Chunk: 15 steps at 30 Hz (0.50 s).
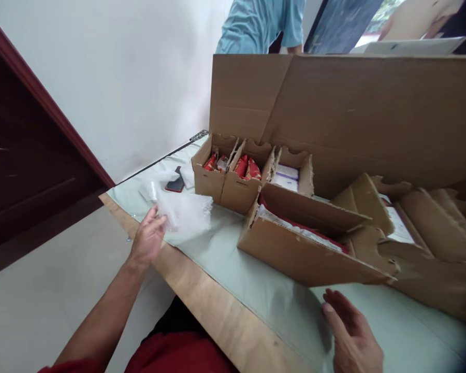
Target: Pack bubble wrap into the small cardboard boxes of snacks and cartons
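Note:
My left hand point(148, 239) reaches out over the table's near left edge and grips a crumpled sheet of clear bubble wrap point(184, 211). My right hand point(351, 336) lies flat and open on the pale green table cover point(256, 290), just below an open cardboard box point(306, 248) that holds white-wrapped items on a red lining. Further back stand small open boxes point(227, 178) with red packets in them, and one with white packets point(287, 176).
A large cardboard sheet point(373, 114) stands upright behind the boxes. More folded cardboard boxes point(431, 223) lie at the right. A dark phone point(175, 182) rests near the far left corner. A person in a light blue shirt point(260, 26) stands beyond. A dark wooden door point(27, 150) is at left.

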Motion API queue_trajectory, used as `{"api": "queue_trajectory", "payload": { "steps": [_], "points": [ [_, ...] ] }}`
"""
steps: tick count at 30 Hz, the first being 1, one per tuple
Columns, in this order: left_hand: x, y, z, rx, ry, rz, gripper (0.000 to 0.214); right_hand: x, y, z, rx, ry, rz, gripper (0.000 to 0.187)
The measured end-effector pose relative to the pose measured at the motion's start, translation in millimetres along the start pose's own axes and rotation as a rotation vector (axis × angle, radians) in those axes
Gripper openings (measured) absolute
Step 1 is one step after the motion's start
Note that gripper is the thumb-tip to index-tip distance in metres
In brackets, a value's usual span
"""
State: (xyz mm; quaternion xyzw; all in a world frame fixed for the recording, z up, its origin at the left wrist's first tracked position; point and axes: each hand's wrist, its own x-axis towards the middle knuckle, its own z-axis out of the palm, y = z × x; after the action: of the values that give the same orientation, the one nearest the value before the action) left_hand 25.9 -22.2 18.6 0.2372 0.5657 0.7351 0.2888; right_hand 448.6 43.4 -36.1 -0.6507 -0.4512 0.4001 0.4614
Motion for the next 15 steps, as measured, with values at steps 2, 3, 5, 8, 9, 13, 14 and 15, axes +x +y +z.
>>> {"api": "queue_trajectory", "payload": {
  "steps": [2,3,5,8,9,13,14,15],
  "points": [
    [-19,1,13.1,-0.202,-0.119,-0.137,0.047,-23,1,-9,0.01,0.016,-0.019,0.074],
    [-28,2,19.5,-0.242,-0.18,-0.196,0.043,-35,2,-12,0.013,0.002,-0.023,0.069],
    [-45,1,31.0,-0.259,-0.316,-0.308,0.038,-58,5,-12,0.008,-0.094,-0.009,0.059],
    [-71,-6,44.8,-0.238,-0.476,-0.452,0.033,-84,4,4,0.123,-0.335,0.004,0.064],
    [-81,-10,48.9,-0.234,-0.511,-0.494,0.031,-89,1,12,0.21,-0.409,0.004,0.071],
    [-113,-29,64.4,-0.229,-0.646,-0.662,0.025,-99,-17,42,0.511,-0.568,0.052,0.076],
    [-118,-33,67.6,-0.22,-0.667,-0.697,0.027,-99,-22,44,0.536,-0.574,0.072,0.069],
    [-121,-36,70.1,-0.201,-0.663,-0.718,0.031,-99,-25,44,0.545,-0.559,0.09,0.061]
  ]
}}
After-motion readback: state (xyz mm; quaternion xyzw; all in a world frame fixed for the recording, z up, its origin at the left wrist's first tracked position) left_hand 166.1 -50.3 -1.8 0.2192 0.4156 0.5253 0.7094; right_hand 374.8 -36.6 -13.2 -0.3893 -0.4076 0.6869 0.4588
